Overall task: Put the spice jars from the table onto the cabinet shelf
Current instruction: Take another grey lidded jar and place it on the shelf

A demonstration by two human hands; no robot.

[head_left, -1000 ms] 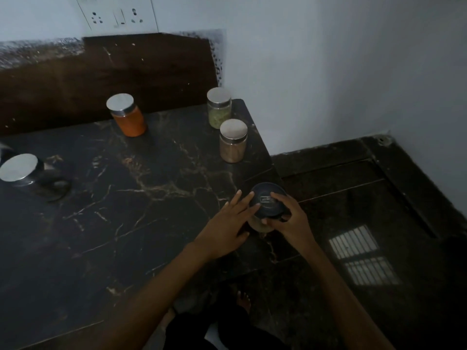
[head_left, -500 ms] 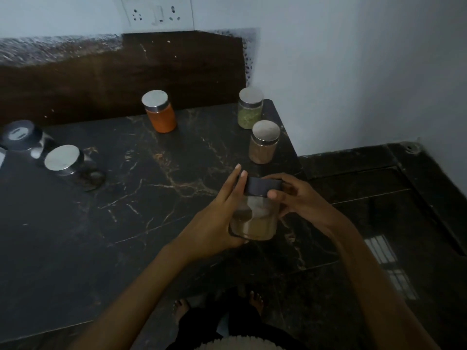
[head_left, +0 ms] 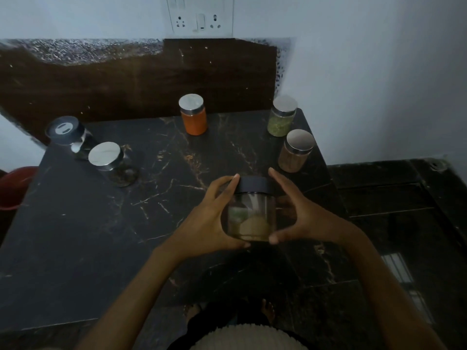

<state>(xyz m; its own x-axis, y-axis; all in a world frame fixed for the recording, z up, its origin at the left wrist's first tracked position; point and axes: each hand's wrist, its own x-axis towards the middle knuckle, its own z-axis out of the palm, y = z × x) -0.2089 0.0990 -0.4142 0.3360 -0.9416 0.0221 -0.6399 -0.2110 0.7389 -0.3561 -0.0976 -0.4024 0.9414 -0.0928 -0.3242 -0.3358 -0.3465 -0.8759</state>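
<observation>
Since 0.5 s ago my right hand (head_left: 300, 218) has slid off the lid and down the right side of the clear glass jar with a flat black lid (head_left: 250, 215), and its thumb is now at the base. I hold the jar upright, lifted above the near right part of the black gold-veined marble counter (head_left: 75, 236). Pale tan powder and something greenish fill its lower half.

At the far left, a red rounded object (head_left: 15, 185) shows past the counter's edge. On the counter's far left, 2 jars stand just beside each other: a glass jar with a dark lid bearing a pale slot (head_left: 63, 130) and, nearer me, a dark-filled glass jar with a silver lid (head_left: 107, 160). Further right, near the brown back panel (head_left: 126, 79), stands a silver-lidded jar of orange powder (head_left: 193, 116).

My left hand (head_left: 209, 218) wraps the held jar's left side, fingers (head_left: 228, 189) curled up to the lid's edge and thumb under the base. The right hand mirrors it, fingers clamped round the glass with the forefinger by the lid. Beyond it, at the counter's far right corner, a silver-lidded jar of green flakes (head_left: 281, 117) and a silver-lidded jar of brown powder (head_left: 295, 152) stand close together, apart from my hands.
</observation>
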